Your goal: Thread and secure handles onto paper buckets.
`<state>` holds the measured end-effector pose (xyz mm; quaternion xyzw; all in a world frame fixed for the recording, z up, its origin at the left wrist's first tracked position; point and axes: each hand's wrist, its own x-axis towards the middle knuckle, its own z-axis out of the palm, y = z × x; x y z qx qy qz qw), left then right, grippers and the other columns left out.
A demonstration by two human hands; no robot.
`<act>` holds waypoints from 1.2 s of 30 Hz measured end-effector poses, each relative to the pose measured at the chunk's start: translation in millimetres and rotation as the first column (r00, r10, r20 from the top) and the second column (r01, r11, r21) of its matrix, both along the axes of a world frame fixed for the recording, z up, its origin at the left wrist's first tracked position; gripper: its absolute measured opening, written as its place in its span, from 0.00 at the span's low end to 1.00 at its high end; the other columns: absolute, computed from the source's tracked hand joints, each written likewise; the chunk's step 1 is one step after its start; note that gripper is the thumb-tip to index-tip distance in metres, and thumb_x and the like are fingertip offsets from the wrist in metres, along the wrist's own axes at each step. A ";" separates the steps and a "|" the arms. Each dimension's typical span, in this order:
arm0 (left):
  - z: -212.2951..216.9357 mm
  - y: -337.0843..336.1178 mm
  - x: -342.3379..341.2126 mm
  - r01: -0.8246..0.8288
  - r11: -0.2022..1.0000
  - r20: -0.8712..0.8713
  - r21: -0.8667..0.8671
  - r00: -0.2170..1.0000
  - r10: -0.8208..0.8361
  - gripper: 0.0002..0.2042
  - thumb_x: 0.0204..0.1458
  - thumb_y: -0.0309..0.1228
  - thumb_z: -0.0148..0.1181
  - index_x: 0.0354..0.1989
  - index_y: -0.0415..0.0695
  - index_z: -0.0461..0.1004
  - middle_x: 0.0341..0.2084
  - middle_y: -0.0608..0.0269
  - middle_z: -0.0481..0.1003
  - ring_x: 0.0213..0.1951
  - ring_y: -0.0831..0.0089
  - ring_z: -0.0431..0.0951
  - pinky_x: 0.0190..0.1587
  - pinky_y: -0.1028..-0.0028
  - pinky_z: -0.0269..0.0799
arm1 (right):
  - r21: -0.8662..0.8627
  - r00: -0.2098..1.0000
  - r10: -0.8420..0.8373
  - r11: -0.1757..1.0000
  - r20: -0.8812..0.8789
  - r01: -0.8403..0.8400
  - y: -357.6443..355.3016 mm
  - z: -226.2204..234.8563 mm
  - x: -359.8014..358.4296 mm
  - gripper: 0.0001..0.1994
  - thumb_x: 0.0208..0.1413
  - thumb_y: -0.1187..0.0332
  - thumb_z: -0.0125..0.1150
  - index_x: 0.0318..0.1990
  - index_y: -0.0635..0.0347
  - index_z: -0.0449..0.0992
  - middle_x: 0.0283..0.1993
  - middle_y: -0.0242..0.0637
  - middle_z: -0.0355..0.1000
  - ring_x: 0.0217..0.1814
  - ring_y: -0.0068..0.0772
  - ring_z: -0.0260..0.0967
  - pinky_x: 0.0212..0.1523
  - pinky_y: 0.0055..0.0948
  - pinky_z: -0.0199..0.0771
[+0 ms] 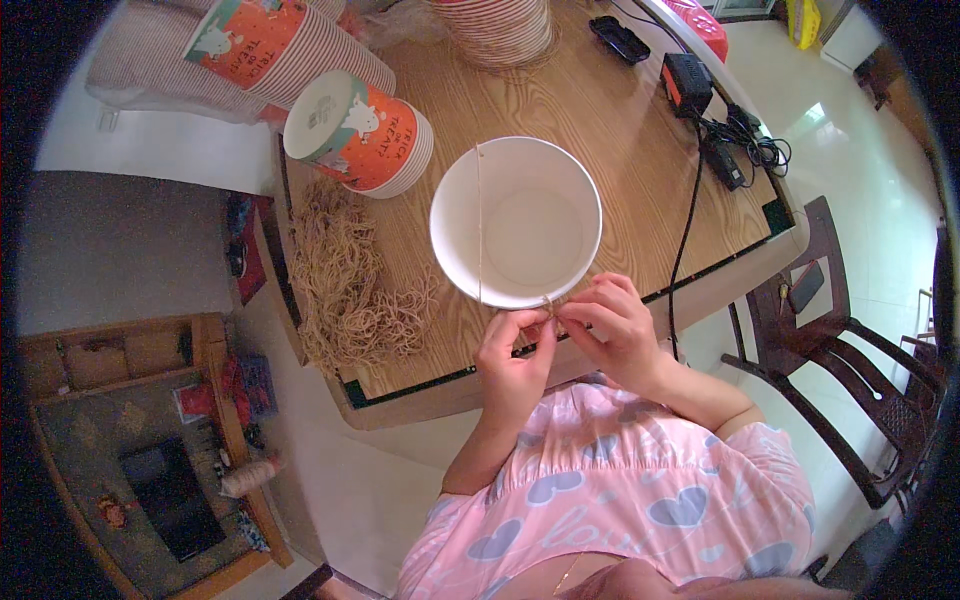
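A white paper bucket (565, 215) stands mouth up near the table's front edge. One length of twine (480, 225) crosses its mouth from the far rim to the near rim. At the near rim my left hand (513, 362) pinches a short twine end (549, 306) between thumb and fingertips. My right hand (618, 330) meets it there, its fingertips pinched on the same end. Fingers hide the exact spot where the twine joins the rim. To the left lies a loose heap of tan twine pieces (345, 285).
Nested orange-and-green printed paper buckets (375, 140) lie tilted at the back left, with a longer stack (290, 50) behind. Another stack (495, 35) stands at the far edge. A black-and-orange power adapter (686, 85) with cables sits at right; one cable (684, 250) hangs over the front edge.
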<state>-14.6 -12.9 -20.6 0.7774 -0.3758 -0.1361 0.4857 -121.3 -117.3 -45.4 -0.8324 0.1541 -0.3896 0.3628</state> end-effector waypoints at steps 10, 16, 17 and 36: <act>1.1 1.3 0.3 0.007 0.999 -0.028 -0.036 1.000 -0.008 0.04 0.44 0.22 0.61 0.28 0.38 0.74 0.25 0.60 0.75 0.29 0.72 0.75 0.35 0.76 0.69 | 0.019 0.998 0.037 0.999 -0.045 -0.036 3.0 5.5 -3.8 0.11 0.42 0.73 0.63 0.36 0.58 0.75 0.32 0.32 0.71 0.37 0.33 0.68 0.46 0.38 0.64; -5.3 6.0 3.0 0.002 0.999 -0.150 -0.038 0.989 -0.008 0.03 0.44 0.22 0.60 0.28 0.38 0.74 0.23 0.63 0.75 0.28 0.76 0.74 0.35 0.77 0.68 | 0.413 0.995 0.101 0.907 -0.024 -0.083 0.1 3.7 -4.2 0.09 0.45 0.75 0.61 0.36 0.61 0.76 0.32 0.35 0.71 0.36 0.31 0.69 0.40 0.29 0.68; -5.3 6.2 2.8 0.003 0.999 -0.150 -0.038 0.989 -0.009 0.03 0.44 0.22 0.60 0.28 0.38 0.74 0.23 0.63 0.75 0.28 0.76 0.74 0.35 0.77 0.68 | 0.628 0.992 0.124 0.774 -0.019 -0.085 -0.2 4.1 -3.8 0.08 0.46 0.75 0.61 0.36 0.63 0.75 0.32 0.36 0.72 0.36 0.29 0.70 0.38 0.26 0.69; -11.1 6.0 3.9 0.010 0.999 -0.215 -0.033 0.976 -0.017 0.04 0.45 0.24 0.60 0.28 0.37 0.73 0.23 0.63 0.75 0.29 0.77 0.74 0.35 0.76 0.68 | 0.802 0.949 0.282 0.529 0.142 -0.277 -5.8 -3.7 3.2 0.04 0.50 0.74 0.58 0.31 0.66 0.71 0.32 0.31 0.70 0.36 0.19 0.67 0.39 0.22 0.68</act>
